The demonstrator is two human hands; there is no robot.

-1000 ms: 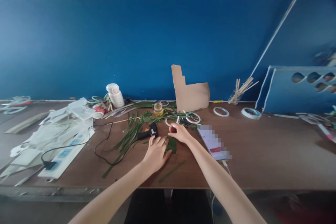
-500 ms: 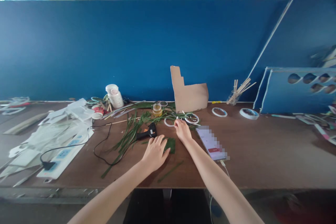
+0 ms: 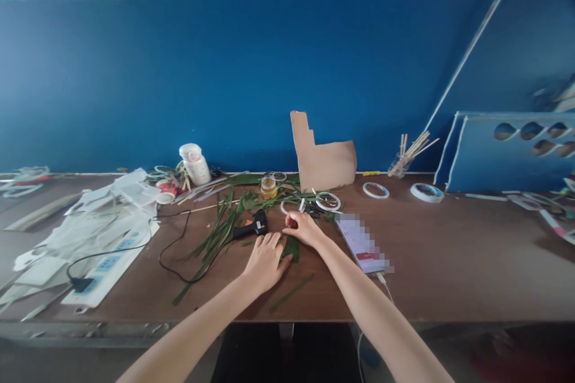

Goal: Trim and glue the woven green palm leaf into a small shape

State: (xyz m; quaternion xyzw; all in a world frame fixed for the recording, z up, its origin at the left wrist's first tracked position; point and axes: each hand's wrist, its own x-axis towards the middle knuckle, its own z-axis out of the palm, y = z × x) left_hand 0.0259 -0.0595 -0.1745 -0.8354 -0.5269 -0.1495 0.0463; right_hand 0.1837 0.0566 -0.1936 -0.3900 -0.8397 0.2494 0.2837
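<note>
My left hand [image 3: 266, 258] lies flat with fingers spread on a dark green leaf piece [image 3: 293, 248] on the brown table [image 3: 449, 263]. My right hand [image 3: 303, 226] rests just behind that leaf, fingers curled in a pinch on something small that I cannot make out. A black glue gun [image 3: 252, 226] lies just left of both hands, its cable running off to the left. Long green leaf strips [image 3: 220, 230] are scattered beside the gun.
A phone [image 3: 363, 243] lies right of my right hand. Tape rolls [image 3: 376, 190] and cut cardboard [image 3: 322, 158] stand behind. A power strip [image 3: 108, 263] and white papers [image 3: 85, 227] cover the left. A blue board [image 3: 507, 152] leans at right.
My right hand reached back toward the tape rolls, then drew in again to the leaf piece with its fingers curled. My left hand stayed pressed on the leaf.
</note>
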